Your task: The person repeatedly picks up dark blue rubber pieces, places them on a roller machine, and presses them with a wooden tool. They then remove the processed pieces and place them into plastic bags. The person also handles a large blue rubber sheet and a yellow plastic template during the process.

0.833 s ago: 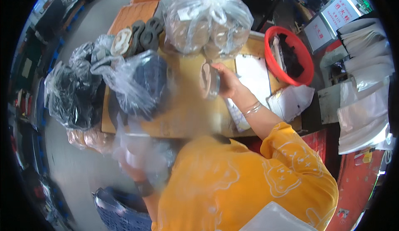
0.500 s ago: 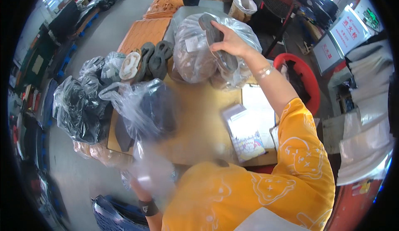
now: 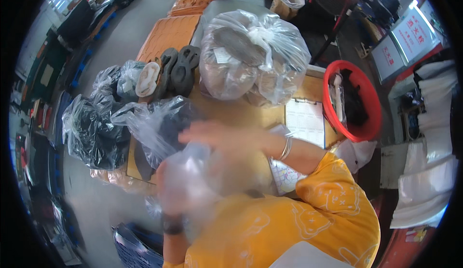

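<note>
My left hand (image 3: 169, 188), low at the table's near left edge, is closed on a crumpled clear plastic bag (image 3: 189, 171); blur hides its fingertips. Above that bag, my right hand (image 3: 219, 137) reaches leftward with fingers stretched out, smeared by motion, and nothing shows in it. Beyond the hands lies a clear bag with dark contents (image 3: 176, 116). A large knotted clear bag (image 3: 284, 41) full of brownish-grey pieces stands at the table's far side. A grey shoe sole (image 3: 237, 45) shows at its top; I cannot tell whether it lies on or under the plastic.
Grey soles (image 3: 183, 68) stand beside a pale sole (image 3: 148, 79) at the table's far left. Black bags (image 3: 94, 133) sit at the left edge. A clipboard (image 3: 305, 118), a booklet (image 3: 284, 174) and a red bucket (image 3: 374, 123) are on the right. Orange sheets (image 3: 169, 36) lie beyond.
My right hand has let go of the grey sole at the large bag and come back toward my left hand. My left hand has risen slightly with the clear plastic bag.
</note>
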`<state>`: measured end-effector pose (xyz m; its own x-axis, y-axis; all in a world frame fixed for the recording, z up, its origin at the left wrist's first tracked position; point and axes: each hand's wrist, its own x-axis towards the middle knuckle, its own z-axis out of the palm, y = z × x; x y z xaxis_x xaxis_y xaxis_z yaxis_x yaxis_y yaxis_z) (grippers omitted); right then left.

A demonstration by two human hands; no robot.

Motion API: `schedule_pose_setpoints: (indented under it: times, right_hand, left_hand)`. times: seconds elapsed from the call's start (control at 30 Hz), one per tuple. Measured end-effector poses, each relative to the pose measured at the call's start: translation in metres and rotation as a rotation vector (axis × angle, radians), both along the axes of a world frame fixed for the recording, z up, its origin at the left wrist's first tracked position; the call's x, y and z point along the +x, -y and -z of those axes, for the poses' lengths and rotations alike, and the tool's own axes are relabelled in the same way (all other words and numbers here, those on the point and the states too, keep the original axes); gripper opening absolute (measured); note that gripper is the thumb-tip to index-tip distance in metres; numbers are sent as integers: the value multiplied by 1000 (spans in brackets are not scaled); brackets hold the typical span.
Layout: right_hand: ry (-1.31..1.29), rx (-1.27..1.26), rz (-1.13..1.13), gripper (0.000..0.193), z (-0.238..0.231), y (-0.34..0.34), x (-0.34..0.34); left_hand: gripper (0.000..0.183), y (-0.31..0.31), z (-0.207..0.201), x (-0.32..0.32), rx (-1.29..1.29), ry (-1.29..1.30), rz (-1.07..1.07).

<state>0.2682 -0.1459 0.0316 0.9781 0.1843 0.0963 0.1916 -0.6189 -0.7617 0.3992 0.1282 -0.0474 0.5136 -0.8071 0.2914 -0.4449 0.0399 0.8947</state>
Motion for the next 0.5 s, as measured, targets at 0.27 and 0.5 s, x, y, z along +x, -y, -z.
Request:
schedule_pose_setpoints:
  times: [0.27,0.5]
  right_hand:
    - [-92,227,690,39,15,-53,-57]
    - [-128,123,853,56,15,-64,-61]
  left_hand:
    - [32,58,-26,-8,51,243,-48]
    - [52,49,15,-33,-86,-305,169]
